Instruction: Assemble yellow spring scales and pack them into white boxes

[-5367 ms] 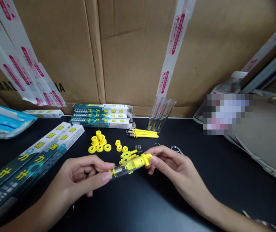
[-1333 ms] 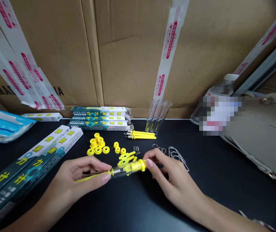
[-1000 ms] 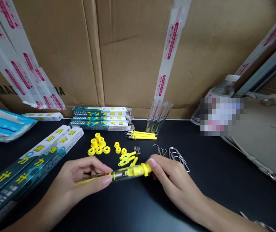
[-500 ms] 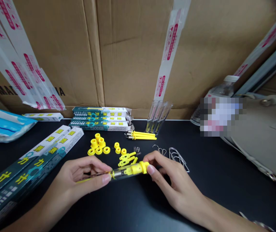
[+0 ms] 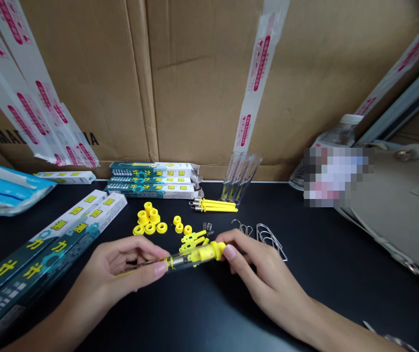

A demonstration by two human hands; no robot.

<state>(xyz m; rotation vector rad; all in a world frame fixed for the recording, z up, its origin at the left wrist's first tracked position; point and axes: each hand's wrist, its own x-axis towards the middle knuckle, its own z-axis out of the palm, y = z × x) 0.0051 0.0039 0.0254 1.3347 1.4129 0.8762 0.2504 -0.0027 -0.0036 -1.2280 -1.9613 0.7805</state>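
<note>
A clear tubular spring scale (image 5: 187, 258) is held almost level above the black table, with yellow and metal parts showing inside it. My left hand (image 5: 132, 266) pinches the tube between thumb and fingers, hiding its left end in part. At the other end, my right hand (image 5: 256, 264) grips the yellow end cap (image 5: 217, 250) with thumb and forefinger. Just behind the tube lie flat yellow pieces (image 5: 192, 238), small yellow rings (image 5: 179, 228), larger yellow caps (image 5: 149, 215) and small springs (image 5: 208, 227). Metal hooks (image 5: 270, 239) lie beyond my right hand.
Long printed boxes (image 5: 58, 244) lie at left, and more boxes (image 5: 150, 181) are stacked at the back. Clear tubes (image 5: 240, 178) stand against the cardboard (image 5: 202, 88), behind yellow rods (image 5: 216, 205). A bottle (image 5: 341, 132) and a beige bag (image 5: 400, 210) are at right.
Both hands keep their hold on the spring scale. The capped right end has risen slightly, and my right fingers have shifted a little on the yellow cap.
</note>
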